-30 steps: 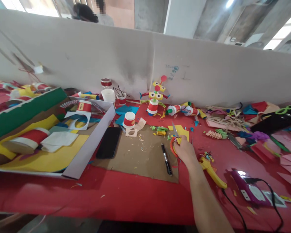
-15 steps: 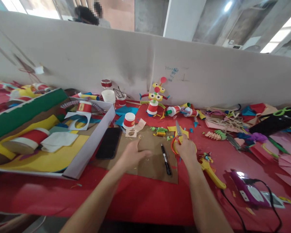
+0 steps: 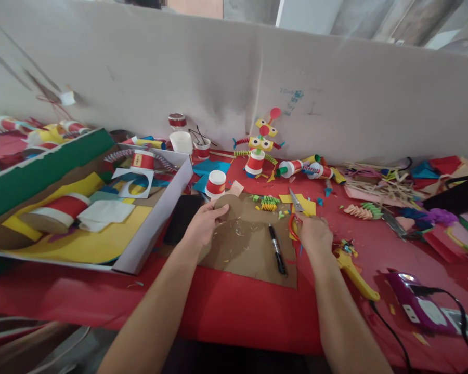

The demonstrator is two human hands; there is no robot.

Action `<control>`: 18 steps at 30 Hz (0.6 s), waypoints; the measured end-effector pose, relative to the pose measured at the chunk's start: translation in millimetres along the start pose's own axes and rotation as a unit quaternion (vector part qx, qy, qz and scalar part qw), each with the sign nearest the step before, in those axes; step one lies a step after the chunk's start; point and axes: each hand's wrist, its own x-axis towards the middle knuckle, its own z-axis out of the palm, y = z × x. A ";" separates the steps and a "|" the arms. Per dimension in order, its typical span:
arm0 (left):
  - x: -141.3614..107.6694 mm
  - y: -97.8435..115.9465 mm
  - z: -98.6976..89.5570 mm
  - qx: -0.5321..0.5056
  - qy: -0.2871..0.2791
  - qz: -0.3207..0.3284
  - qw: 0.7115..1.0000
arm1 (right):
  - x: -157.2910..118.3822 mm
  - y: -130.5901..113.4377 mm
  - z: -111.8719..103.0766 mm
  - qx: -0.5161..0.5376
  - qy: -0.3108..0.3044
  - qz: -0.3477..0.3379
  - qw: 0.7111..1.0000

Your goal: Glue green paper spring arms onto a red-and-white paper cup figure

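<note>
Orange-handled scissors [image 3: 295,201], brown disc [image 3: 229,199], red tabletop [image 3: 249,311]

With the brown cardboard sheet [image 3: 249,254] on the desk [image 3: 237,306] as dial, the left hand [image 3: 200,226] pinches a brown disc [image 3: 228,201] at ten o'clock; the right hand [image 3: 315,234] holds scissors [image 3: 296,202] at two. A paper-cup figure [image 3: 260,144] stands at twelve, a yellow corded tool [image 3: 356,278] at three.
</note>
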 end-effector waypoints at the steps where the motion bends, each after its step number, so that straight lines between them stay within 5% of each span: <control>1: 0.4 0.0 -0.4 0.003 0.004 -0.002 1.000 | -0.5 0.8 0.6 0.001 0.007 0.001 1.000; 5: 1.1 -0.5 -2.6 0.003 0.041 0.050 0.998 | -0.8 0.2 -2.3 0.023 0.080 0.002 0.997; 8: 1.7 -1.6 -3.4 0.002 0.048 0.063 0.997 | -3.9 -11.6 -7.5 0.077 0.105 -0.066 0.989; 13: 5.9 -9.6 -0.8 0.001 0.044 0.037 0.998 | -41.0 -62.4 -6.3 0.119 0.005 -0.273 0.955; 18: 12.7 -30.7 8.0 0.016 0.086 0.059 0.994 | -104.9 -107.9 4.6 0.087 -0.060 -0.250 0.963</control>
